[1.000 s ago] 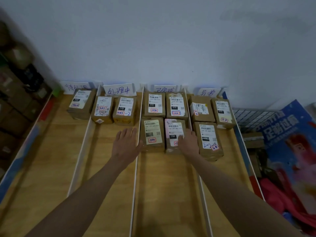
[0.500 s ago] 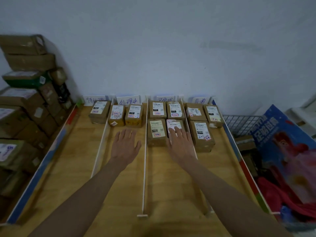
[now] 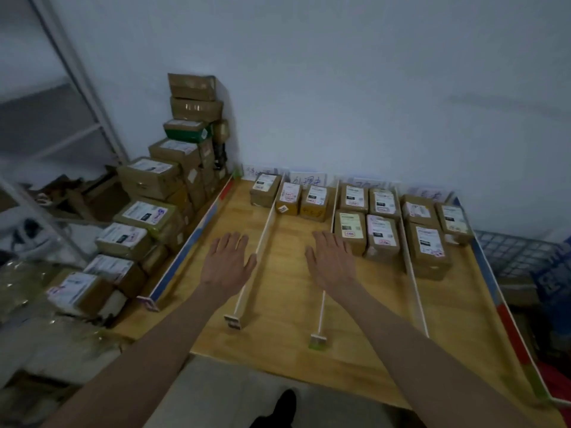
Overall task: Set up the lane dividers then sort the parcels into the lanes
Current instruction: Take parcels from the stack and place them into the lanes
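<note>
A wooden table (image 3: 287, 332) carries three white lane dividers: left (image 3: 255, 267), middle (image 3: 322, 307) and right (image 3: 412, 279). Brown parcels with white labels sit at the far ends of the lanes: one in the leftmost lane (image 3: 265, 189), two in the second (image 3: 301, 199), several in the third (image 3: 366, 220), three in the rightmost (image 3: 428, 242). My left hand (image 3: 225, 262) hovers flat and empty over the leftmost lane beside the left divider. My right hand (image 3: 332, 262) hovers flat and empty over the second lane, just short of the middle divider.
Handwritten lane signs (image 3: 306, 179) stand against the wall. A tall pile of unsorted parcels (image 3: 160, 193) rises left of the table. A white shelf frame (image 3: 77, 88) stands far left. A wire basket (image 3: 513, 251) sits at the right. A foot (image 3: 282, 404) shows below the table's near edge.
The view pulled back and swung left, bringing the parcel pile into sight. My right hand came off the pink-labelled parcel and both hands drew back and leftward, empty.
</note>
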The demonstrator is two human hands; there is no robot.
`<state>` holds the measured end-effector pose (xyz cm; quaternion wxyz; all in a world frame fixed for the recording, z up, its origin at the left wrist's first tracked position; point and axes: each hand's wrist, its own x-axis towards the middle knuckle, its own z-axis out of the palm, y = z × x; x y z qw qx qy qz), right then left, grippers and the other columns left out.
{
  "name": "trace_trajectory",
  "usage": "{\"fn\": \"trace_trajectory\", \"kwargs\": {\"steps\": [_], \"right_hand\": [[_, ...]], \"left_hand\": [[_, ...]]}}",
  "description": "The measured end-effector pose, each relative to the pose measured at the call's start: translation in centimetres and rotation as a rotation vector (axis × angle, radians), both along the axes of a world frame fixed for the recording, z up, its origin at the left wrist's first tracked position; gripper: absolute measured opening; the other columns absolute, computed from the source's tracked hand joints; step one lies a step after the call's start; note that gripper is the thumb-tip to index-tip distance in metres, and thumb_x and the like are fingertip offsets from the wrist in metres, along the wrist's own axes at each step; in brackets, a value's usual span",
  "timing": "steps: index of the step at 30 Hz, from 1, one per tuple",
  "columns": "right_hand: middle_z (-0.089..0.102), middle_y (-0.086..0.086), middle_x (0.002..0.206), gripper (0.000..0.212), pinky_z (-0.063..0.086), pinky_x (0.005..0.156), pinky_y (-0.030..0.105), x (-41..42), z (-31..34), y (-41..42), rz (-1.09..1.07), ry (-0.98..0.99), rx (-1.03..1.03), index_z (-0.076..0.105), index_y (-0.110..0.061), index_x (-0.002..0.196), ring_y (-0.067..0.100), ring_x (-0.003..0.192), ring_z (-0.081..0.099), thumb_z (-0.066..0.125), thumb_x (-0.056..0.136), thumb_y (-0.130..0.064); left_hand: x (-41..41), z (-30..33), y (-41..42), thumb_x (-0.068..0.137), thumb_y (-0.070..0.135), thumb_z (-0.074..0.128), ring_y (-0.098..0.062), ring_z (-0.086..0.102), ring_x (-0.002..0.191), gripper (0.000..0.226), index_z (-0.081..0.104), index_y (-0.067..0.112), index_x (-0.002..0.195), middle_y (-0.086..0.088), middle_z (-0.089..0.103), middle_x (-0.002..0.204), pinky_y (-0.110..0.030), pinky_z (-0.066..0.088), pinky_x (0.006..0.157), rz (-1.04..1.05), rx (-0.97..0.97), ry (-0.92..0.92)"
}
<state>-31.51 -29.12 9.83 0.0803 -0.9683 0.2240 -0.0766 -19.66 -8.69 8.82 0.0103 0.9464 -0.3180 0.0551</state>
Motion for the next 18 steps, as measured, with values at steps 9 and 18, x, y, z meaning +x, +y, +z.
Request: {"fn": "trace_trajectory", "kwargs": {"steps": [9, 18], "right_hand": [[0.047, 0.004, 0.146, 0.048, 0.032, 0.113, 0.042, 7.8, -0.3, 10.9, 0.213, -0.027, 0.052, 0.042, -0.019, 0.144, 0.025, 0.135, 0.042, 0.033, 0.103, -0.041], [0.049, 0.003, 0.143, 0.048, 0.033, 0.112, 0.039, 16.1, -2.8, 20.1, 0.280, -0.030, 0.093, 0.042, -0.018, 0.144, 0.024, 0.132, 0.044, 0.033, 0.103, -0.040]], "left_hand": [[3.2, 1.0, 13.5, 0.101, 0.052, 0.029, -0.023, 0.035, 0.139, 0.058, 0.039, 0.018, 0.147, -0.003, 0.043, 0.149, -0.041, 0.024, 0.118, 0.227, -0.010, -0.024], [10.9, -1.4, 23.9, 0.100, 0.049, 0.036, -0.024, 0.039, 0.137, 0.052, 0.045, 0.019, 0.141, -0.007, 0.048, 0.145, -0.045, 0.023, 0.119, 0.309, -0.105, 0.014]]}}
